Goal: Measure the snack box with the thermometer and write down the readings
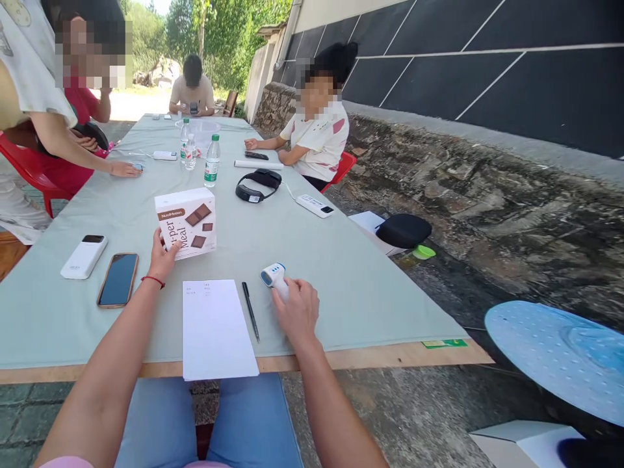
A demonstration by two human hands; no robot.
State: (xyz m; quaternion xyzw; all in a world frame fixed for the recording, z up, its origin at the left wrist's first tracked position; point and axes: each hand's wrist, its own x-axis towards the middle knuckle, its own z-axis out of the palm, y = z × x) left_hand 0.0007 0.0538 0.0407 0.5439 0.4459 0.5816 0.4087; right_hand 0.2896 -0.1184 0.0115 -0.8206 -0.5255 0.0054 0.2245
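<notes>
My left hand [164, 255] is closed on the lower left edge of a white and brown meal box [201, 227] printed with chocolate squares, which stands upright on the table. Around the handle of a white and blue infrared thermometer [275, 278] my right hand [298, 305] is wrapped, low over the tabletop. Between my arms lies a stack of white paper [217, 331] with a few small written marks at its top. A black pen [250, 312] rests just right of the paper. Left of my wrist is a phone [117, 280].
A white power bank [84, 257] lies beyond the phone. Bottles [211, 161], a black head strap device [258, 186] and another power bank [314, 205] sit farther up the cloth-covered table [370, 292]. Several people are around it; one person's hand [125, 169] touches the cloth at left.
</notes>
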